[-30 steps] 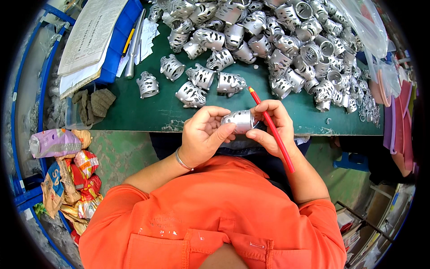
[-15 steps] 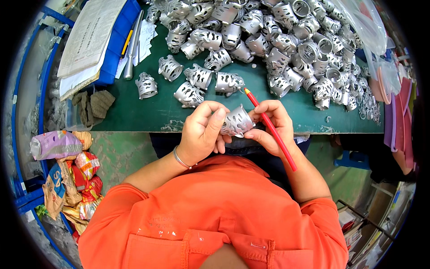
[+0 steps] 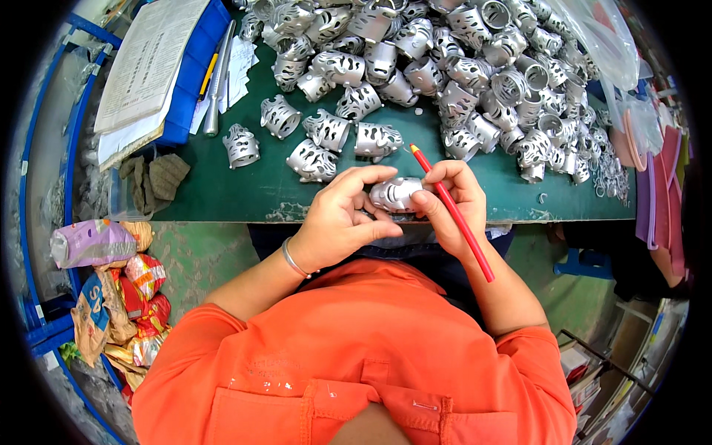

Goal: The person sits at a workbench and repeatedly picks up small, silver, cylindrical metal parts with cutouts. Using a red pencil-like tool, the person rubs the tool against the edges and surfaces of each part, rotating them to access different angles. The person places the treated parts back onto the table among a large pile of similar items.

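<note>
A silver openwork metal ring (image 3: pixel 395 194) is pinched at its right end by my right hand (image 3: pixel 454 199). That same hand carries a red pencil (image 3: pixel 466 228), slanting with its pale tip up toward the pieces on the table. My left hand (image 3: pixel 345 211) is curved about the ring's left end, with thumb and forefinger spread apart; whether its inner fingers touch the metal is hard to see. Just beyond my hands lie several similar loose rings (image 3: pixel 311 161) on the green tabletop (image 3: pixel 245 194).
A large heap of silver rings (image 3: pixel 475 70) covers the table's far side. At far left, papers (image 3: pixel 144 63) lie on a blue bin (image 3: pixel 194 81), beside a metal rod (image 3: pixel 217 89). Grey cloth (image 3: pixel 167 174) sits at the left edge. Plastic bags (image 3: pixel 612 52) hang at right.
The ring has been turned in my fingers and now lies more sideways. My left thumb and forefinger have spread away from it. The right hand keeps the pencil and ring.
</note>
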`<state>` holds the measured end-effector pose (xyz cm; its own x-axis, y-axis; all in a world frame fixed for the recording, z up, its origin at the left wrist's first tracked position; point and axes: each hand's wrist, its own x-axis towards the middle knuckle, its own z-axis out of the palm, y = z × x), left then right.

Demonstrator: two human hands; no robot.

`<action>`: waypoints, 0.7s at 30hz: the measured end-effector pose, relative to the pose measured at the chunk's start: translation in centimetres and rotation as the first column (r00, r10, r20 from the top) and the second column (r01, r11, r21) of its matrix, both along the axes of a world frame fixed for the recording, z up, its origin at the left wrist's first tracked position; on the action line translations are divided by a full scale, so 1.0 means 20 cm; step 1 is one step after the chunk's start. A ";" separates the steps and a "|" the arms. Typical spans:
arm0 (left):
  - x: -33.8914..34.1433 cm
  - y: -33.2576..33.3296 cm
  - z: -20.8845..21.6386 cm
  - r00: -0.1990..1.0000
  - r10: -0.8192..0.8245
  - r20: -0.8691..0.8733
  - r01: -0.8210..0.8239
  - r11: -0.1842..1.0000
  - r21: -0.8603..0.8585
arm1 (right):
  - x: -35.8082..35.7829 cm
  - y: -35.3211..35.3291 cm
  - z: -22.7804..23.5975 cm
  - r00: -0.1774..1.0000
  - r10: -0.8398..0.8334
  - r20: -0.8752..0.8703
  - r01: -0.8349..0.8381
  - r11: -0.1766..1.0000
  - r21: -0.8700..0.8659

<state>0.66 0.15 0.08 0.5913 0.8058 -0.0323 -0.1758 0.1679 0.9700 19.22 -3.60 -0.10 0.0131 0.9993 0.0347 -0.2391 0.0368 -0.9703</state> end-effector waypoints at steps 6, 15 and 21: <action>0.00 0.00 0.04 0.998 0.013 -0.056 -0.020 0.991 -0.131 | 0.03 0.00 -0.07 0.996 0.005 -0.093 0.002 0.997 0.075; -0.01 0.00 0.02 0.998 0.067 -0.004 -0.066 0.982 -0.176 | -0.01 0.01 -0.04 0.996 0.017 0.086 -0.031 0.985 0.168; -0.02 0.00 0.02 0.997 0.076 -0.012 -0.077 0.979 -0.186 | 0.00 0.01 -0.03 0.995 0.029 0.101 -0.044 0.988 0.149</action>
<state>0.26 0.22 0.49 0.5276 0.8283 -0.1887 -0.1909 0.3321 0.9237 19.13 -3.49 -0.68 -0.0344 0.9822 0.1846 -0.1473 0.1777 -0.9730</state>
